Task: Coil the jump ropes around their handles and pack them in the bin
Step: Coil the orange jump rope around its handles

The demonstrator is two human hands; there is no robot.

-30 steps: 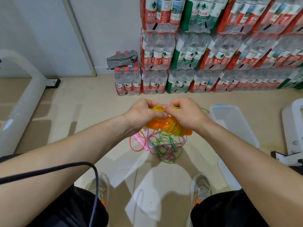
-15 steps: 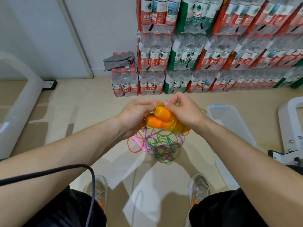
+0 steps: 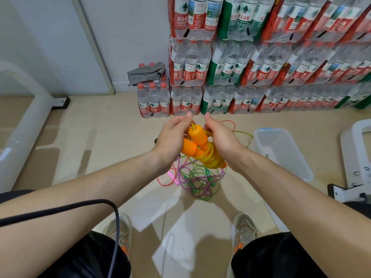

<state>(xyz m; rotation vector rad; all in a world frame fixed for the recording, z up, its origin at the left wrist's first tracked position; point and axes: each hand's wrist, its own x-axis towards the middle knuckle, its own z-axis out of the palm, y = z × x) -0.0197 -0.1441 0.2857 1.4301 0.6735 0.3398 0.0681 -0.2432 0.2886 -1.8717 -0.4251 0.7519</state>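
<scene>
**Orange-handled rope nearly bundled, bin waiting empty**

Both hands are raised together over the floor, working one jump rope. The left hand [image 3: 172,141] cups the two orange handles [image 3: 195,141] from the side, its thumb and forefinger pinching the yellow cord where it leaves the upper handle's tip. The right hand [image 3: 219,139] closes on the bundle from the other side, steadying the yellow cord coils [image 3: 209,159] wrapped round the lower part of the handles. Holding the handles side by side gives the cord a firm core to wrap on; the pinch probably keeps the last turn taut, though the fingertips are partly hidden.

The clear plastic bin [image 3: 297,163] stands on the floor to the right, within easy reach, and appears to hold no rope yet. Below the hands lies a tangled pile of ropes [image 3: 197,181], pink, purple and green, not yet coiled.
</scene>
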